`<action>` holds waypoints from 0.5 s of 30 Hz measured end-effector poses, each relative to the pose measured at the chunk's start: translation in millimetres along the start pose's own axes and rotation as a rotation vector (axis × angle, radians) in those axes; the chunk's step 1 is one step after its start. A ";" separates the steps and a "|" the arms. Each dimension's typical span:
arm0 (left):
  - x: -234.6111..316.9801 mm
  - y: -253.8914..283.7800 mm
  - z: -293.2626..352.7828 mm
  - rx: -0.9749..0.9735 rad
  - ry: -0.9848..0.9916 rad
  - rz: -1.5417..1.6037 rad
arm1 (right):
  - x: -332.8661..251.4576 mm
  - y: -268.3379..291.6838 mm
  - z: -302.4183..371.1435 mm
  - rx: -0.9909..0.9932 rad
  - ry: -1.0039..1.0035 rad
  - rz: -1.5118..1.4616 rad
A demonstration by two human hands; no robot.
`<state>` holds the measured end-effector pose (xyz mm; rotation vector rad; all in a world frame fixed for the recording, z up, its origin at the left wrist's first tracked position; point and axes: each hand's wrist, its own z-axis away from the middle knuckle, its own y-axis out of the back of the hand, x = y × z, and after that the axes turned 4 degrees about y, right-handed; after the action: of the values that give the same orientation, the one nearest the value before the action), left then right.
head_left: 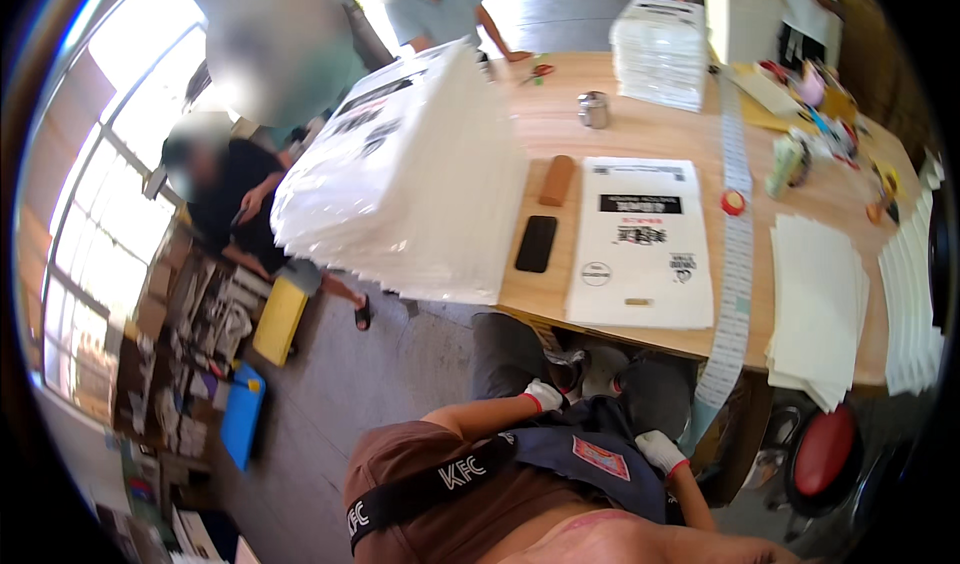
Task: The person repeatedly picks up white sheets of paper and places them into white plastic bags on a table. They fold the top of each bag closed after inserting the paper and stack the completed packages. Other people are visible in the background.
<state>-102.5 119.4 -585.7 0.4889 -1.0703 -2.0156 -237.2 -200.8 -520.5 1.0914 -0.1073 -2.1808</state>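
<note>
Apron [590, 454] lay on lap, both gloved hands, left hand [545, 395] and right hand [660, 451], gripped its edges, at 6 o'clock below desk [640, 124].

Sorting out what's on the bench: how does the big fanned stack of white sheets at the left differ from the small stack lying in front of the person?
The big fanned stack is much thicker, its edges splayed and overhanging the table edge; the small stack is thin, squared up and lies flat on the wood. The phone and wooden block sit between them. Both are white sheets with black print. The gloved left hand and right hand touch neither.
</note>
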 end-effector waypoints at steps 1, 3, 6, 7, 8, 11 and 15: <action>-8.5 -16.8 -2.5 0.033 0.005 0.043 | -0.6 -2.3 -4.7 0.006 0.019 -0.006; -8.7 16.6 7.8 0.018 -0.105 0.254 | -4.9 1.0 -5.5 0.049 0.014 -0.026; -18.8 21.9 23.1 0.051 -0.078 0.432 | -28.1 6.6 -10.5 0.046 0.061 0.027; -21.1 21.8 25.8 0.119 -0.088 0.462 | -27.0 4.4 -17.6 0.040 0.079 0.066; -21.4 21.6 26.2 0.169 -0.099 0.508 | -29.5 6.8 -21.5 0.038 0.091 0.106; -23.6 22.1 30.9 0.277 -0.125 0.614 | -30.4 9.0 -26.8 -0.003 0.080 0.085; -22.0 25.9 34.1 0.333 -0.149 0.678 | -15.0 5.9 -37.6 0.011 0.086 0.053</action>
<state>-98.6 145.7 -545.6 0.1064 -1.4396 -1.2976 -200.3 -187.9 -532.4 1.1736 -0.1084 -2.0854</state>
